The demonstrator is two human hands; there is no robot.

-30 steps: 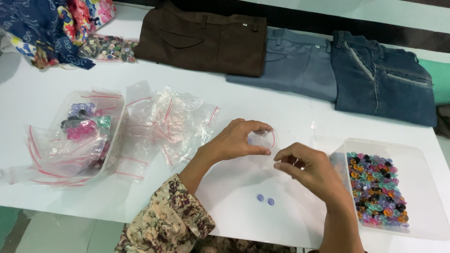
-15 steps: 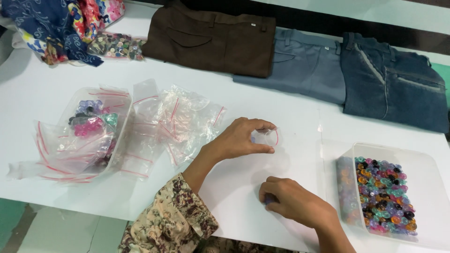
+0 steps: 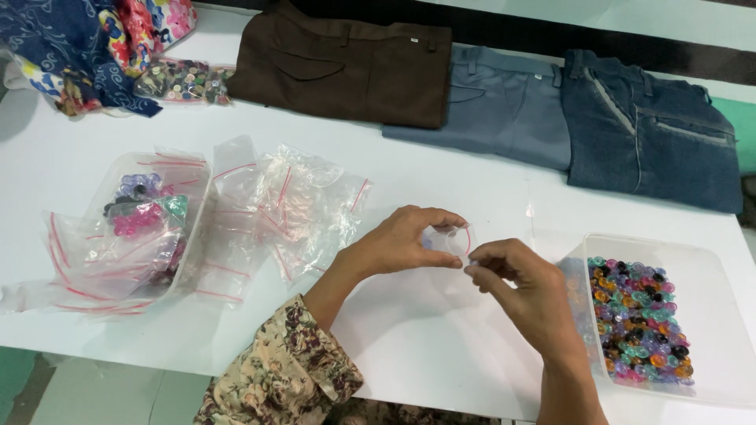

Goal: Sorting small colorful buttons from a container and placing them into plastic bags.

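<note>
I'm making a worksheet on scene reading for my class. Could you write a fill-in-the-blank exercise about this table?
1. The left hand holds a small clear zip bag with a ____ strip at its mouth.
2. The clear plastic tray of colourful buttons lies nearest the ____ hand.
3. Between the brown trousers and the dark blue jeans lie ____ trousers.

Missing words: red; right; grey

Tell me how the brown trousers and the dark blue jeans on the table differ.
The brown trousers are plain brown cloth; the dark blue jeans are denim with pale stitching. The brown trousers lie toward the left, next to a bag of buttons; the dark blue jeans lie farthest right, above the clear tub of beads. Both are folded flat along the far side of the white table.
</note>
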